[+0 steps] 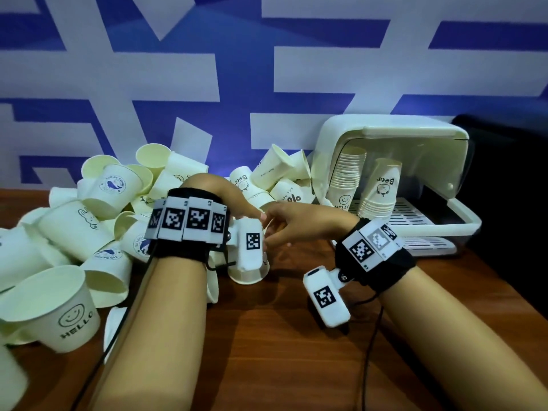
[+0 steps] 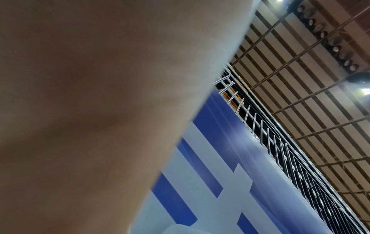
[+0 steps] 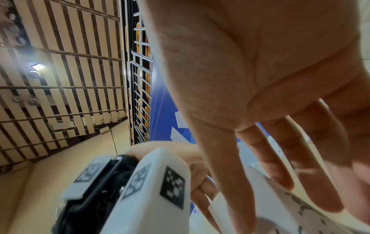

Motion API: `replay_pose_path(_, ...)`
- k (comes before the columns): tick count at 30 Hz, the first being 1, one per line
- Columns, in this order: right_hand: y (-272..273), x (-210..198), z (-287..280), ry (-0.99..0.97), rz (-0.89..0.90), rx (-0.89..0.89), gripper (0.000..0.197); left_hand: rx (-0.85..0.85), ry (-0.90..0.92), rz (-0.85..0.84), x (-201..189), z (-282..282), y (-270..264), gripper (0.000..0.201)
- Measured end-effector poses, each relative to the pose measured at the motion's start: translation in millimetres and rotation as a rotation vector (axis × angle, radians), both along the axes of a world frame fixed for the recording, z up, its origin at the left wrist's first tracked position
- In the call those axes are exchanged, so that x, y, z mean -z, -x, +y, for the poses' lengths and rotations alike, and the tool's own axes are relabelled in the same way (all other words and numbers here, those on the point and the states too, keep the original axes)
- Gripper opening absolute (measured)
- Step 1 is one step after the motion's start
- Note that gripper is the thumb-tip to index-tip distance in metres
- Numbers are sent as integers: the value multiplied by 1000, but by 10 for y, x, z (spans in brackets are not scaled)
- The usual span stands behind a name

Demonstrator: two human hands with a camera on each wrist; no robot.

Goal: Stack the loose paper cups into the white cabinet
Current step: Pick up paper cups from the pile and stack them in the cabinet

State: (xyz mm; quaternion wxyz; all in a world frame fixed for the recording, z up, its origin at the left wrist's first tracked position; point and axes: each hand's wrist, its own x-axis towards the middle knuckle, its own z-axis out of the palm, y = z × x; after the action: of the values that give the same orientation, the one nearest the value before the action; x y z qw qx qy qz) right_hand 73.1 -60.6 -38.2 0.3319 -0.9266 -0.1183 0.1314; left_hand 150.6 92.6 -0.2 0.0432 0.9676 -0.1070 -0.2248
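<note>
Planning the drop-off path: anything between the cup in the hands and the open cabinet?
Nothing visible blocks it. The held cup sits left of the white cabinet, whose front is open. Two stacks already stand inside; the right hand lies on that side. Loose cups crowd the cabinet's left wall only.

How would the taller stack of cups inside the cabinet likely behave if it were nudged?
The taller stack already leans, so it would probably tip easily. Being thin paper, it is likely light and would slide on the cabinet's slatted tray. The shorter stack beside it might get knocked.
</note>
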Motion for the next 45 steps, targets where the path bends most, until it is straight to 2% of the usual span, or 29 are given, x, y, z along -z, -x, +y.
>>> replay_pose_path(2, 11, 26, 35, 23, 10, -21, 38, 28, -13, 34, 10, -25, 27, 65)
replay_pose_path(5, 10, 57, 56, 27, 39, -47, 29, 88, -20, 60, 43, -58, 26, 91)
replay_pose_path(6, 8, 61, 55, 16, 49, -53, 28, 106, -16, 58, 56, -61, 7, 94)
replay_pose_path(11, 24, -8, 10, -10, 50, -17, 35, 154, 51, 44, -4, -97, 104, 54)
replay_pose_path(15, 53, -123, -91, -28, 45, 7, 21, 213, 171, 28, -72, -85, 172, 42)
replay_pose_path(20, 131, -357, -311, 2, 9, 84, 39, 253, 504, 46, -104, -113, 192, 45)
replay_pose_path(23, 221, -507, -495, -49, -27, 148, 37, 287, 726, 59, -138, -223, 267, 35)
replay_pose_path(29, 442, -738, -962, -97, -183, 310, 43, 373, 1143, 40, -98, -653, 379, 28)
replay_pose_path(32, 559, -786, -1240, -171, -262, 419, 50, 428, 1265, 38, -96, -933, 383, 23)
replay_pose_path(38, 567, -721, -1737, -202, -455, 653, 65, 576, 1281, -12, -186, -1482, 418, 36)
replay_pose_path(45, 501, -612, -1930, -169, -563, 782, 66, 624, 1312, -35, 49, -1866, 326, 50)
